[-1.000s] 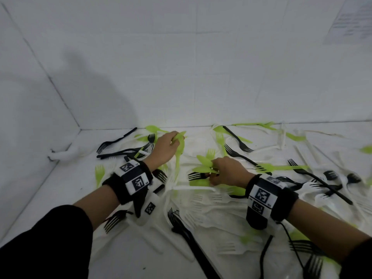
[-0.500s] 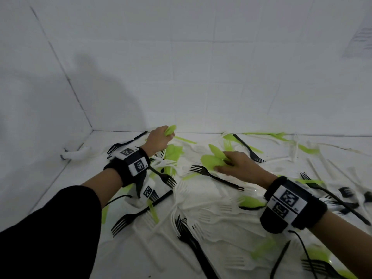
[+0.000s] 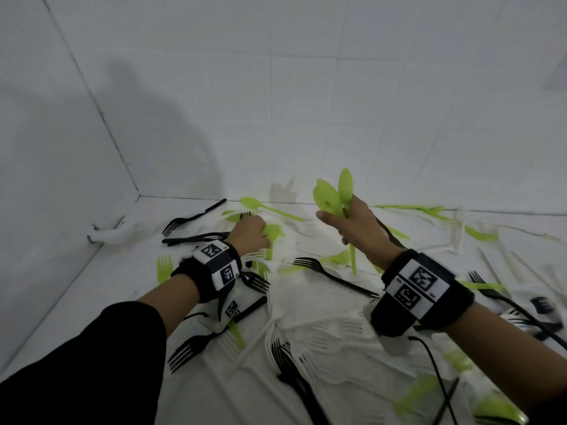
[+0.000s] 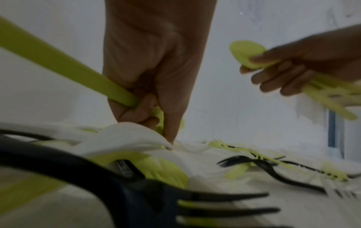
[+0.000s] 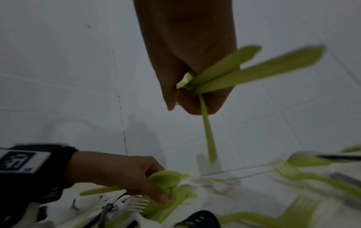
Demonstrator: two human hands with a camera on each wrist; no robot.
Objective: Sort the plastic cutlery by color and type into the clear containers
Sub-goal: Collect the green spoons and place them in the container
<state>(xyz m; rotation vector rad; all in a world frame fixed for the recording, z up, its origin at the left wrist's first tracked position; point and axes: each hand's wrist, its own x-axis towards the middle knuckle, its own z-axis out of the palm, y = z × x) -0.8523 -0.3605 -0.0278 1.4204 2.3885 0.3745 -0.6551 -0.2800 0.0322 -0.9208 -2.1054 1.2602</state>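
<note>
The right hand [image 3: 357, 227] has its fingers curled tight round a bunch of green spoons [image 3: 333, 196], clamped at the necks. Half a second ago this hand lay low over the pile with the spoons pointing toward ten o'clock; now it has risen clear of the surface, and the spoons stand nearly upright, bowls toward twelve o'clock, handles hanging toward six.

The left hand [image 3: 250, 236] has its fingers closed on more green spoons [image 3: 273, 233] down in the pile, at about ten o'clock from the wearer. Their bowls point toward three o'clock, and in the left wrist view one handle runs up toward ten o'clock. Earlier this hand held a single green piece farther back.

Around both hands, black forks [image 3: 329, 276], white forks [image 3: 337, 331] and loose green cutlery [image 3: 270, 208] lie scattered on the white surface [image 3: 101, 289], beneath white tiled walls [image 3: 306, 87].
</note>
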